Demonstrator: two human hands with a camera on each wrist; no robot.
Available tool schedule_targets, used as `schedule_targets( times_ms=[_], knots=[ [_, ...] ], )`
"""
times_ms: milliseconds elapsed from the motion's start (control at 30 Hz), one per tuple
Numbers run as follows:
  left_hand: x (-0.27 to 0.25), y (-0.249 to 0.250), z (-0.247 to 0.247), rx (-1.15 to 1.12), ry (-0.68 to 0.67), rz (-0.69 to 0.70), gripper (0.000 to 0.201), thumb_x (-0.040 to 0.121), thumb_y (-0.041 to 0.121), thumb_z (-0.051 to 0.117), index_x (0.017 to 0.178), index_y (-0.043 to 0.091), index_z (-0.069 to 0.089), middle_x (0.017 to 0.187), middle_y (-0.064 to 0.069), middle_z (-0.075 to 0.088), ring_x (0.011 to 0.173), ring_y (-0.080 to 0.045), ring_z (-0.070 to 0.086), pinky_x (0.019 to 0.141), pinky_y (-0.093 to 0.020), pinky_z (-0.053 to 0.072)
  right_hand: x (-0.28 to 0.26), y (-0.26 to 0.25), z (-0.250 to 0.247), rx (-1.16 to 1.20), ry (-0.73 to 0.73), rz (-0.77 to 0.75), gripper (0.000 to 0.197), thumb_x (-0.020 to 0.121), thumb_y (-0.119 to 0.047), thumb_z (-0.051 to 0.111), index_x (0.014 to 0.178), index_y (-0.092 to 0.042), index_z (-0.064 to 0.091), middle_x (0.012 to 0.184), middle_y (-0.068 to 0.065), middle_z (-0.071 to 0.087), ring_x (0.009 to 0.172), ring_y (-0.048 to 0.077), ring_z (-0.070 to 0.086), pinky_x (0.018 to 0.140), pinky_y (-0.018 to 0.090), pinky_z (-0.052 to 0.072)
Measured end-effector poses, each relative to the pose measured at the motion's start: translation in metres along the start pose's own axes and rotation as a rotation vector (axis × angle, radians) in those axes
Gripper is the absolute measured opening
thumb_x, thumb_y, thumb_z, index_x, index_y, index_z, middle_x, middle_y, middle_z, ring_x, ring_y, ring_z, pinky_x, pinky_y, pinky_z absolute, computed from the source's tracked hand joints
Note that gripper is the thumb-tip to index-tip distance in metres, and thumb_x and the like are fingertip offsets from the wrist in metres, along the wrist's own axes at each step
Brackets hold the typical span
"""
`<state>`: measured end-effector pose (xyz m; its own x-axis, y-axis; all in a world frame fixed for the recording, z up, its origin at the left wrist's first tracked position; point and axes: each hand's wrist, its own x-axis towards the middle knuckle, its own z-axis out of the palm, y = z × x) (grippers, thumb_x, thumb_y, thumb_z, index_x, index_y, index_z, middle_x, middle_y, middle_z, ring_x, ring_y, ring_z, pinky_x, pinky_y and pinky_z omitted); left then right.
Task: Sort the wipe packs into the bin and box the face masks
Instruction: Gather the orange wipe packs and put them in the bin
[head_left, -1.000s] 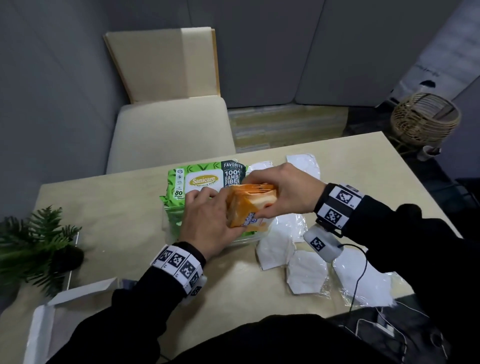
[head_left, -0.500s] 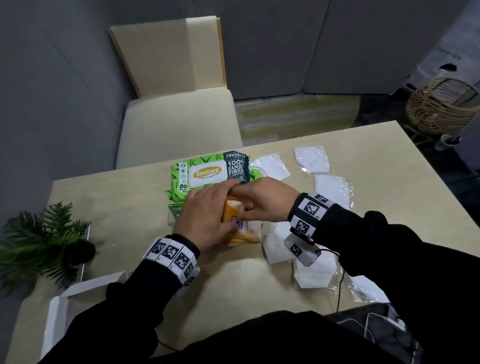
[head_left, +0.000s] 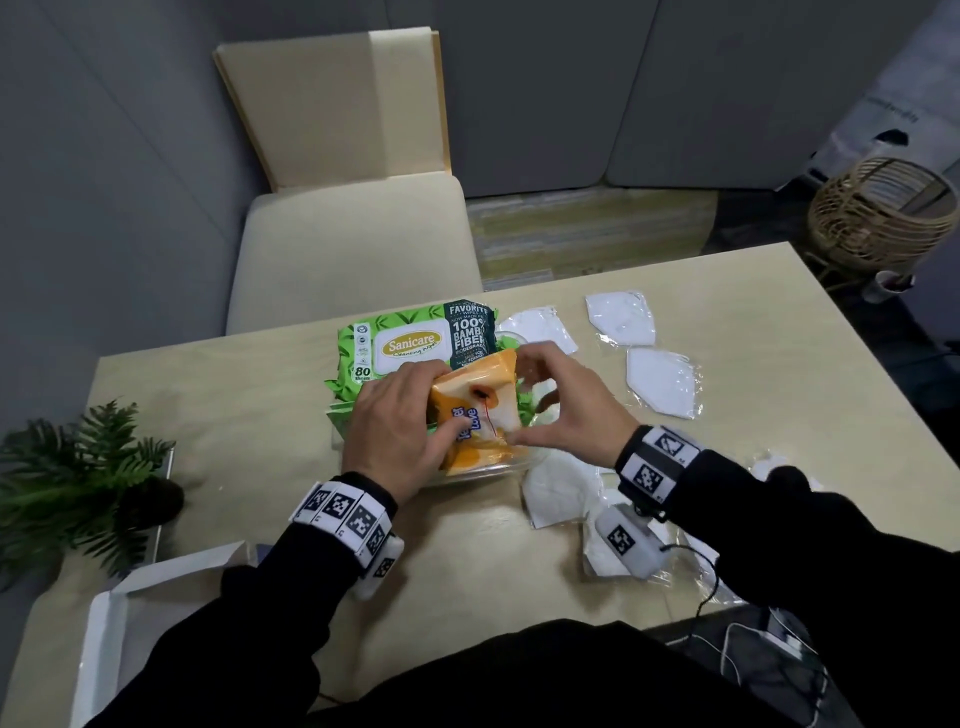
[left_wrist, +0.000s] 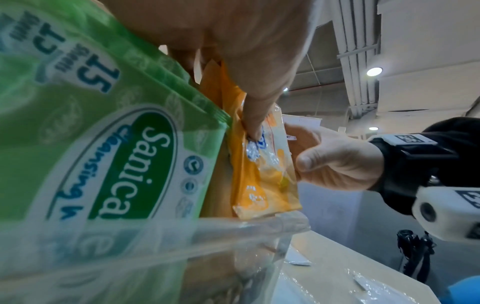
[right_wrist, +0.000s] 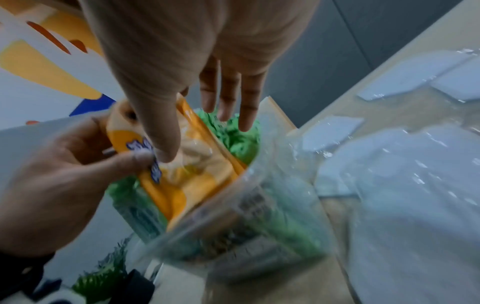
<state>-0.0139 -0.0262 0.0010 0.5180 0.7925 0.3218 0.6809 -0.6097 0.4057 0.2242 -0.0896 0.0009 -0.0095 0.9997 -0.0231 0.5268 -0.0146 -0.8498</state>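
Observation:
An orange wipe pack (head_left: 478, 410) stands tilted in the clear bin (head_left: 493, 467), in front of a big green Sanicare pack (head_left: 410, 343). My left hand (head_left: 400, 431) grips the orange pack's left side, thumb on its front (left_wrist: 255, 123). My right hand (head_left: 566, 410) holds its right side, thumb pressed on the front (right_wrist: 161, 133), fingers arched over the top edge. A smaller green pack (left_wrist: 116, 144) fills the bin's left part. Several bagged white face masks (head_left: 662, 382) lie on the table right of the bin, one (head_left: 561, 491) just under my right wrist.
An open white box (head_left: 104, 623) sits at the table's near left corner, with a small plant (head_left: 67, 478) behind it. A cream chair (head_left: 353, 244) stands beyond the table. A wicker basket (head_left: 883, 213) is on the floor far right.
Both hands have brought the orange pack down from above the bin into it. The pack has turned from edge-on to front face up.

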Motion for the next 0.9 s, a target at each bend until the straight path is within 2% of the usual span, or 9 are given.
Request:
schedule_targets(
  times_ms=[100,200,300,400,467,600,700,833,900],
  knots=[
    [-0.003,-0.002,0.004,0.01,0.042,0.054,0.059,0.076,0.04,0.089,0.121,0.016,0.058,0.105,-0.003,0.066,0.094,-0.025,0.062,0.089,-0.041,0.046,-0.018,0.016,0.022,0.006,0.042,0.072,0.073,0.07,-0.023,0.094,0.125,-0.031,0.047,0.093,-0.006,0.064,0.081,0.011,0.063,0.073,0.036,0.056],
    [-0.002,0.0,0.004,0.083,-0.053,0.099,0.069,0.067,0.042,0.091,0.121,0.025,0.053,0.11,-0.001,0.061,0.101,-0.026,0.057,0.096,-0.044,0.04,-0.016,0.023,0.037,-0.155,0.027,0.104,0.061,0.078,-0.023,0.086,0.12,-0.029,0.043,0.081,-0.007,0.061,0.072,0.014,0.06,0.068,0.039,0.052],
    [0.002,0.008,0.002,0.233,-0.189,0.126,0.079,0.06,0.047,0.091,0.124,0.032,0.048,0.115,0.0,0.055,0.105,-0.026,0.053,0.098,-0.046,0.038,-0.001,0.017,0.034,-0.317,-0.099,0.146,0.067,0.074,-0.03,0.088,0.122,-0.021,0.041,0.083,-0.004,0.064,0.074,0.021,0.063,0.066,0.042,0.053],
    [0.007,0.009,-0.002,0.268,-0.18,0.157,0.082,0.06,0.057,0.089,0.127,0.032,0.049,0.12,-0.002,0.054,0.108,-0.027,0.052,0.1,-0.049,0.039,0.009,0.015,0.013,-0.208,-0.202,0.179,0.079,0.063,-0.046,0.094,0.124,-0.024,0.05,0.085,-0.007,0.07,0.075,0.011,0.065,0.067,0.028,0.054],
    [0.008,0.008,-0.006,0.203,-0.097,0.23,0.067,0.071,0.061,0.083,0.125,0.03,0.058,0.12,-0.005,0.057,0.108,-0.028,0.052,0.098,-0.05,0.04,0.008,0.012,0.001,-0.17,-0.142,0.174,0.069,0.068,-0.047,0.093,0.124,-0.026,0.059,0.084,-0.008,0.072,0.076,0.006,0.066,0.07,0.024,0.053],
    [0.006,0.014,0.0,0.155,-0.017,0.358,0.029,0.09,0.041,0.068,0.112,0.023,0.075,0.119,-0.007,0.065,0.107,-0.032,0.057,0.093,-0.048,0.041,-0.004,0.0,0.016,-0.254,-0.163,0.098,0.045,0.087,-0.035,0.077,0.124,-0.021,0.055,0.093,-0.002,0.071,0.082,0.015,0.067,0.076,0.036,0.055],
    [0.005,0.019,0.008,0.164,-0.084,0.346,0.027,0.083,0.041,0.076,0.108,0.03,0.076,0.123,-0.005,0.063,0.11,-0.031,0.054,0.096,-0.049,0.039,-0.011,-0.009,0.032,-0.125,-0.188,0.084,0.06,0.089,-0.018,0.069,0.141,-0.018,0.039,0.111,0.001,0.064,0.092,0.013,0.062,0.079,0.024,0.051],
    [0.008,0.009,0.0,0.042,-0.098,0.31,0.039,0.086,0.046,0.073,0.12,0.028,0.072,0.12,0.0,0.066,0.109,-0.025,0.06,0.097,-0.043,0.04,-0.013,-0.011,0.025,-0.117,-0.072,0.082,0.061,0.089,-0.018,0.073,0.143,-0.015,0.044,0.115,0.006,0.06,0.095,0.02,0.059,0.084,0.035,0.052],
    [0.007,-0.001,-0.009,0.007,-0.03,0.26,0.034,0.088,0.045,0.072,0.115,0.024,0.074,0.115,0.004,0.071,0.108,-0.021,0.063,0.097,-0.041,0.041,-0.013,-0.01,0.023,-0.075,0.024,0.096,0.072,0.086,-0.02,0.08,0.148,-0.017,0.045,0.112,0.003,0.06,0.088,0.02,0.063,0.081,0.03,0.053]
  ],
)
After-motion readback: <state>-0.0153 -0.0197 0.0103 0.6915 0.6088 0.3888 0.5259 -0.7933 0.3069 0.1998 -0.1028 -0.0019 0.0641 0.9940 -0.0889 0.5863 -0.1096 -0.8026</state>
